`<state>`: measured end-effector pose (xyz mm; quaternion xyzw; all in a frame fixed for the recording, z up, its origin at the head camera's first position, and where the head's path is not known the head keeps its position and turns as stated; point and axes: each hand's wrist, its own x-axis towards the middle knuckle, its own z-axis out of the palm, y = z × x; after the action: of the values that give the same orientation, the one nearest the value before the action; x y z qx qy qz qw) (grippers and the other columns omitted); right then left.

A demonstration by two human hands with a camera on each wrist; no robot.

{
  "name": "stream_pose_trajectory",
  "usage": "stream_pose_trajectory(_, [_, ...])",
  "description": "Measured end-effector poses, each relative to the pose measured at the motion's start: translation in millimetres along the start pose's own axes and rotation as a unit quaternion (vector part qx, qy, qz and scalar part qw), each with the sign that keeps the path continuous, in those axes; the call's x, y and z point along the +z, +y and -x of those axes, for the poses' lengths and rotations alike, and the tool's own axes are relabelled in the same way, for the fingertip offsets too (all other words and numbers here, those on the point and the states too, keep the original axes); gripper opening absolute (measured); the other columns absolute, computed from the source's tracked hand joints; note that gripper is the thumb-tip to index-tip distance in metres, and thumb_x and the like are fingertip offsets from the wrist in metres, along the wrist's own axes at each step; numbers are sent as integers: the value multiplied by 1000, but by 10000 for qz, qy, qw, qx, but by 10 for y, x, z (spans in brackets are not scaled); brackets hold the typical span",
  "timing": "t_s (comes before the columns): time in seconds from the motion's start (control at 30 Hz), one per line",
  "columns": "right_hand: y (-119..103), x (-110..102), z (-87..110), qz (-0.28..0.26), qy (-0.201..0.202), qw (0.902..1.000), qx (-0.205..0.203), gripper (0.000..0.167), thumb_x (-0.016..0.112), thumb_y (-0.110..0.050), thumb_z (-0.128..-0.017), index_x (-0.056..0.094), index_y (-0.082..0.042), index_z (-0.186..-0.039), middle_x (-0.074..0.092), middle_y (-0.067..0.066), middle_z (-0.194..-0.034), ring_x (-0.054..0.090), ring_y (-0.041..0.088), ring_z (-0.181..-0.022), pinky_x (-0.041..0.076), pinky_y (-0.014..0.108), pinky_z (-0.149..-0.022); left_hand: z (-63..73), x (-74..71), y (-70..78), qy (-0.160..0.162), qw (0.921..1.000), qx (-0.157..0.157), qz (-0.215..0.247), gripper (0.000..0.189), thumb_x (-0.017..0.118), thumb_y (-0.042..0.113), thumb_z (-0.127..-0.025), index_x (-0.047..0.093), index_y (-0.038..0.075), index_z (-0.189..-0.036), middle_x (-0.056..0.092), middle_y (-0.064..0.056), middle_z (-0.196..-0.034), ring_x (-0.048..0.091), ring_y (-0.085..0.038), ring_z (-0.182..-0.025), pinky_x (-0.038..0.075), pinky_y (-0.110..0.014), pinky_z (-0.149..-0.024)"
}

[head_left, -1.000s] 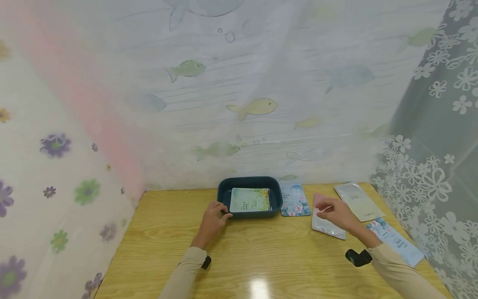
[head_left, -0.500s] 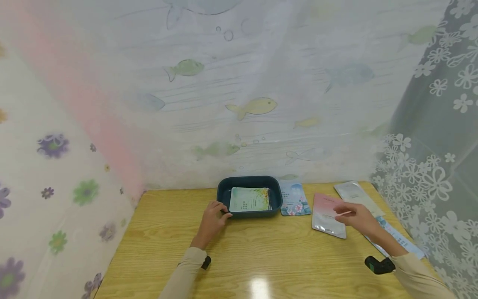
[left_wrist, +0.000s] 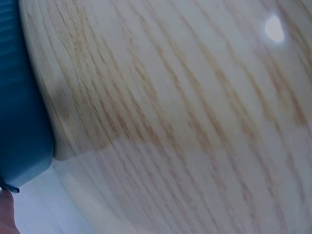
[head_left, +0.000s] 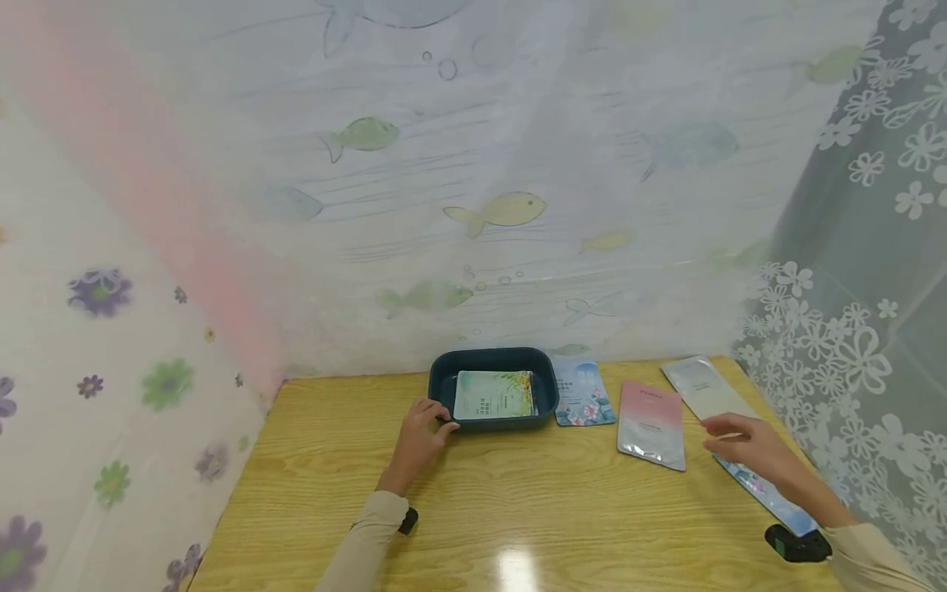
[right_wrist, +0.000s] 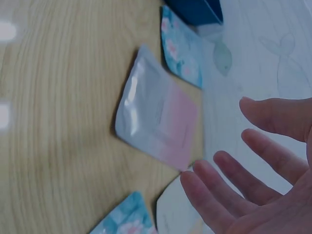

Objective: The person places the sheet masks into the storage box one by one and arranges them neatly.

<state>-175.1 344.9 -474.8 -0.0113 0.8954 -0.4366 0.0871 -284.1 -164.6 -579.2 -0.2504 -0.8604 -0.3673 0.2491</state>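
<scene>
My left hand [head_left: 420,440] grips the near left corner of a dark teal tray [head_left: 497,426] by its rim; in the left wrist view the thumb [left_wrist: 6,209] is at the tray's lip. Inside the tray lies a green and white sachet [head_left: 484,396] with printed leaves. My right hand [head_left: 765,456], holding nothing, hovers over the table's right side, its fingers spread apart in the right wrist view. It overlaps a blue floral sachet [head_left: 777,501] and the lower end of a silver and cream sachet [head_left: 703,385]. A pink and silver sachet [head_left: 651,426] lies left of this hand.
Another blue floral sachet [head_left: 584,399] lies against the tray's right side. The wooden table [head_left: 533,493] ends at a pale curtain [head_left: 503,271] printed with fish. Black cameras are strapped at both wrists.
My right hand has moved right and toward me, from over the pink and silver sachet to the sachets at the far right. The left hand stays on the tray.
</scene>
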Motion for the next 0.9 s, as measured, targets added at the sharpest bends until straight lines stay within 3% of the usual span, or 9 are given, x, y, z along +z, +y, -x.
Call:
stream_pose_trajectory(0.2, [207,-115,80,-58,117,9992,366,60,62,-30,-92,43,11,-132,47,33,-127,60,9,-89,52,42,-78,6,-3,6,-3,10000,-21,-6,19,81,11,-74,63,9,-80,56,1,-87,49,-15,-86,47,-35,-77])
stream_pose_trajectory(0.4, [396,-248,141,-32,191,9977,650,62,60,-29,-94,38,15,-132,42,38,-128,61,25,-95,51,46,-79,8,2,4,47,10000,14,-2,19,81,9,-74,63,8,-80,56,-1,-87,50,-17,-87,47,-37,-78])
stream_pose_trajectory(0.53, [522,-337,172,-37,339,9955,889,64,60,-28,-94,36,17,-133,43,39,-126,61,22,-91,52,45,-78,10,-1,8,20,10000,-72,-7,19,81,10,-74,63,8,-80,56,-1,-88,50,-17,-88,47,-37,-79])
stream_pose_trajectory(0.67, [689,-386,189,-14,475,9921,1159,68,62,-31,-92,35,17,-133,42,40,-127,60,32,-94,52,45,-78,8,-8,16,28,9999,-104,20,19,81,10,-74,63,9,-79,56,0,-87,50,-17,-87,47,-38,-80])
stream_pose_trajectory(0.8, [890,-422,211,-141,554,9870,1499,73,61,-33,-92,29,18,-135,31,42,-133,49,50,-107,49,49,-80,7,-4,17,70,10000,1,-19,19,82,9,-73,63,9,-79,56,0,-87,50,-17,-87,47,-37,-78])
stream_pose_trajectory(0.9, [1030,-444,248,-304,671,9811,1790,78,58,-36,-93,23,18,-138,21,43,-137,37,55,-115,46,53,-83,9,6,11,87,9999,52,-46,20,82,9,-72,63,9,-79,56,0,-87,50,-17,-86,47,-37,-78])
